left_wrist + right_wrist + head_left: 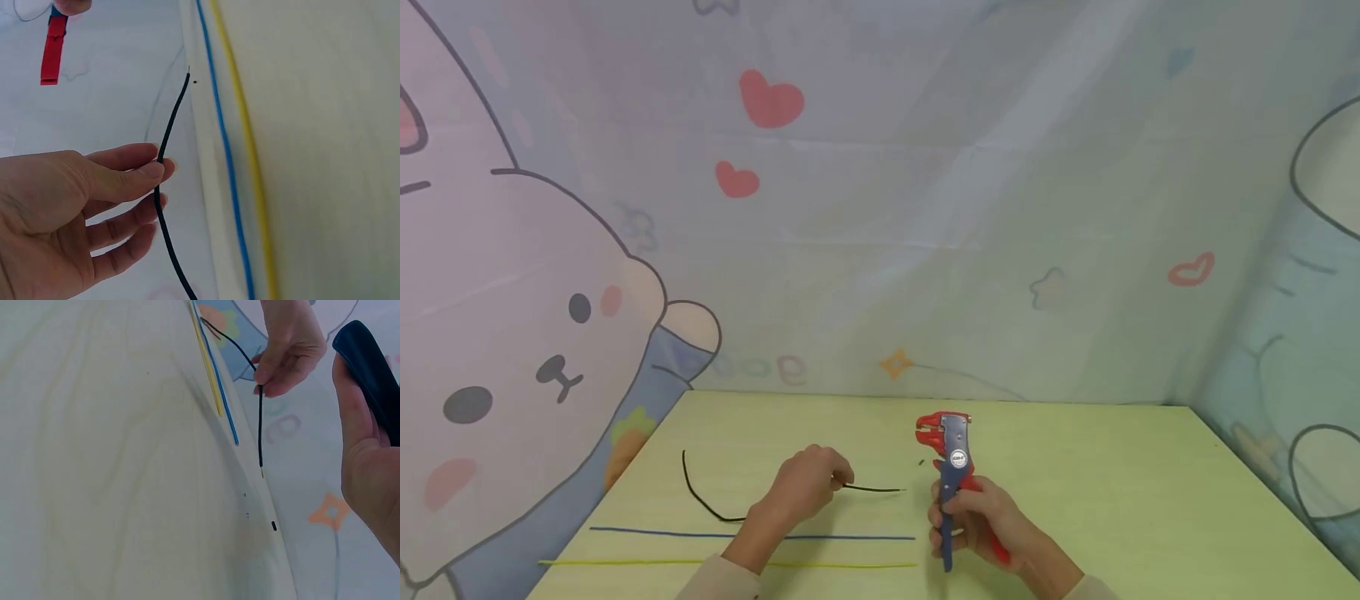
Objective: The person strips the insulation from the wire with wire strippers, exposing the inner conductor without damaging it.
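Two hands [808, 483] above pale table [1120, 492] — cartoon backdrop [910, 250] behind.

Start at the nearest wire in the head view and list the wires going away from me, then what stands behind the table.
Yellow wire → blue wire → black wire → printed backdrop.

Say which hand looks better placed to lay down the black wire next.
Probably the left hand: it pinches the black wire, while the right hand grips the red-and-blue wire stripper.
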Demonstrator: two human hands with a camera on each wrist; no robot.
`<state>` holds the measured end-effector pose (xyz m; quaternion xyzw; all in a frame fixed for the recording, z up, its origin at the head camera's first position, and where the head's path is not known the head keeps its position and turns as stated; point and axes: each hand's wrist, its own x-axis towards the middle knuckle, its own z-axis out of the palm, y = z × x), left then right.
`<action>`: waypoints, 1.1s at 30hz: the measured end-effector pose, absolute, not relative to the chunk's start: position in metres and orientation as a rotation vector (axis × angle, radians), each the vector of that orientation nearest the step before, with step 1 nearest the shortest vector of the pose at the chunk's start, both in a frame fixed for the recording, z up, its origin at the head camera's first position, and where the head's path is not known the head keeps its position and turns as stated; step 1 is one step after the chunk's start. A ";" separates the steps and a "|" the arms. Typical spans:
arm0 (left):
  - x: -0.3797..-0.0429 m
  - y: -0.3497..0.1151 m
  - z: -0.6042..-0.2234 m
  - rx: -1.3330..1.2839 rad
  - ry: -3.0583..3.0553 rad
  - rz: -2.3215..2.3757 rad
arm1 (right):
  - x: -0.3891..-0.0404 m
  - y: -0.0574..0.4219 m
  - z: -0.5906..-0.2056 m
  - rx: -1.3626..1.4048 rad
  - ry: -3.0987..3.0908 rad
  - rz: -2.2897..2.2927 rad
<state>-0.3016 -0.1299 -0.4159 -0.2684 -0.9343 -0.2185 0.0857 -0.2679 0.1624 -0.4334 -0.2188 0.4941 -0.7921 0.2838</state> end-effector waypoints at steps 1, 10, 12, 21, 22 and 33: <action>-0.302 -0.129 -0.417 -0.810 -2.789 -0.644 | -0.268 0.163 -0.433 -0.582 1.321 -2.116; -0.303 -0.131 -0.422 -0.885 -2.839 -0.676 | -0.268 0.163 -0.432 -0.560 1.317 -2.100; -0.303 -0.132 -0.423 -0.902 -2.845 -0.675 | -0.268 0.163 -0.432 -0.558 1.311 -2.098; -0.305 -0.133 -0.427 -0.914 -2.843 -0.659 | -0.267 0.162 -0.431 -0.573 1.337 -2.095; -0.305 -0.133 -0.427 -0.911 -2.850 -0.668 | -0.267 0.162 -0.431 -0.571 1.341 -2.095; -0.295 -0.137 -0.412 -1.007 -3.029 -0.725 | -0.267 0.162 -0.429 -0.546 1.339 -2.080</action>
